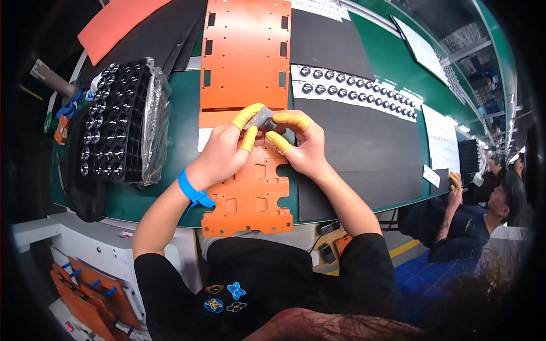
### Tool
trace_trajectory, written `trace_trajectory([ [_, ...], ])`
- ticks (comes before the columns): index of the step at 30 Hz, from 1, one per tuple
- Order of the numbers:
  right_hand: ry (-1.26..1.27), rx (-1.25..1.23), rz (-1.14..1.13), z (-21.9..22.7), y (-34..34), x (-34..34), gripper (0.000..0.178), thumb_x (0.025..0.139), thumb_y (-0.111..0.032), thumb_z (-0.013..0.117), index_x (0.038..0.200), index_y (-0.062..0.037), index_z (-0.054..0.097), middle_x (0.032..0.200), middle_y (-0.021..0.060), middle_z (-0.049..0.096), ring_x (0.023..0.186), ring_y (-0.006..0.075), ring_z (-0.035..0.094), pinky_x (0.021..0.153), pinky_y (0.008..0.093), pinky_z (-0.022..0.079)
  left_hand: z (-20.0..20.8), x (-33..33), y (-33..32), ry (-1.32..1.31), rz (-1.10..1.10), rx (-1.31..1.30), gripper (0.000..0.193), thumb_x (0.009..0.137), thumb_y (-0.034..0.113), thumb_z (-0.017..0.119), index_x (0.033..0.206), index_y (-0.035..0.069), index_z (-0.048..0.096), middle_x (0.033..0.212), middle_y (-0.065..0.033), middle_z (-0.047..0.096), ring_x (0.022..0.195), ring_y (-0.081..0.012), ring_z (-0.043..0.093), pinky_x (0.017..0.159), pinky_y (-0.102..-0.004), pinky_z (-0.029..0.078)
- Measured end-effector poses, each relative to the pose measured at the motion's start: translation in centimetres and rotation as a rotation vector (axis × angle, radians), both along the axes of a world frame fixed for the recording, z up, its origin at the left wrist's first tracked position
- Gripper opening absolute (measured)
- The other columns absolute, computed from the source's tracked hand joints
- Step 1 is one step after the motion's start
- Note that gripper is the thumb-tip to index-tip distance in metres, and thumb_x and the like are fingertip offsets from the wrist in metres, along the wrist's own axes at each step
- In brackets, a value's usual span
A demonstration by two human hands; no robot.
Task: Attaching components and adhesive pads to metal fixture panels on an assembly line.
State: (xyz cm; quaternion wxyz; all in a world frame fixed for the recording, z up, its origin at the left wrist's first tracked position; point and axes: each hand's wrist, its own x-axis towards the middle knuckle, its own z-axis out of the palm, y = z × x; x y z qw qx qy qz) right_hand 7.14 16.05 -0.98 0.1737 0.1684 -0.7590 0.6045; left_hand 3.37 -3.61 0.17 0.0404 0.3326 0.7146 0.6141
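Note:
Above an orange fixture plate (247,196) with cut-outs, I hold a small grey block-shaped part (260,119) between both hands. A dark round piece (271,125) shows at its right end. My left hand (224,152), in yellow finger cots and with a blue band at the wrist, pinches the part from the left. The yellow-tipped thumb and forefinger of my right hand (306,149) close around its right end by the round piece. Fingertips partly hide the part. A second orange plate (244,62) lies just beyond.
At left stands a black tray (111,122) of shiny round pieces, with crumpled clear plastic beside it. White strips (355,94) carrying rows of round black pieces lie on black mats (358,148) at right. Farther right, a co-worker (472,210) sits at the bench.

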Motion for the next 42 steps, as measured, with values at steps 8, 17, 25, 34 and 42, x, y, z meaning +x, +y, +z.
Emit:
trace_trajectory([
  [8, -0.073, -0.17, 0.149, 0.6, 0.3, 0.4, 0.026, 0.083, 0.006, 0.069, 0.108, 0.0049, 0.062, 0.114, 0.0137, 0.063, 0.103, 0.0209, 0.065, 0.091, 0.0338, 0.055, 0.6, 0.4, -0.1, 0.272, 0.037, -0.209, 0.049, 0.088, -0.005, 0.057, 0.136, -0.004, 0.046, 0.109, -0.0246, 0.066, 0.092, -0.036, 0.069, 0.079, -0.0369, 0.056],
  [17, -0.263, -0.439, 0.256, 0.5, 0.0, 0.8, 0.025, 0.088, 0.003, 0.067, 0.112, 0.0068, 0.058, 0.116, 0.0162, 0.063, 0.106, 0.0246, 0.065, 0.094, 0.037, 0.055, 0.5, 0.6, 0.0, 0.279, 0.022, -0.136, 0.055, 0.083, -0.001, 0.069, 0.133, -0.004, 0.048, 0.117, -0.0228, 0.063, 0.101, -0.0341, 0.068, 0.085, -0.0358, 0.055],
  [25, -0.461, -0.535, 0.232, 1.3, -0.2, 0.8, 0.02, 0.094, -0.005, 0.062, 0.108, 0.0087, 0.056, 0.099, 0.0155, 0.066, 0.09, 0.0223, 0.07, 0.079, 0.0334, 0.06, 0.4, 0.5, 0.1, 0.334, 0.081, -0.117, 0.037, 0.088, 0.001, 0.067, 0.124, -0.001, 0.056, 0.105, -0.0163, 0.069, 0.091, -0.0287, 0.071, 0.081, -0.0344, 0.058],
  [34, -0.707, -0.476, 0.37, 2.4, 1.7, 0.1, 0.031, 0.099, -0.024, 0.057, 0.093, 0.006, 0.059, 0.074, 0.012, 0.064, 0.056, 0.0139, 0.064, 0.049, 0.0235, 0.05, 0.4, 0.1, -0.1, 0.535, -0.001, -0.117, 0.041, 0.076, -0.009, 0.069, 0.116, -0.001, 0.065, 0.111, -0.0165, 0.064, 0.103, -0.0312, 0.066, 0.081, -0.0359, 0.058],
  [42, -0.964, -0.371, 0.455, 3.0, 3.7, -1.0, 0.022, 0.092, -0.013, 0.064, 0.098, 0.0087, 0.06, 0.069, 0.0113, 0.064, 0.051, 0.0109, 0.06, 0.043, 0.0213, 0.045, 0.5, 0.0, 0.0, 0.535, -0.06, -0.169, 0.046, 0.068, -0.008, 0.072, 0.113, 0.0, 0.065, 0.116, -0.0169, 0.061, 0.113, -0.0357, 0.06, 0.088, -0.0419, 0.053],
])
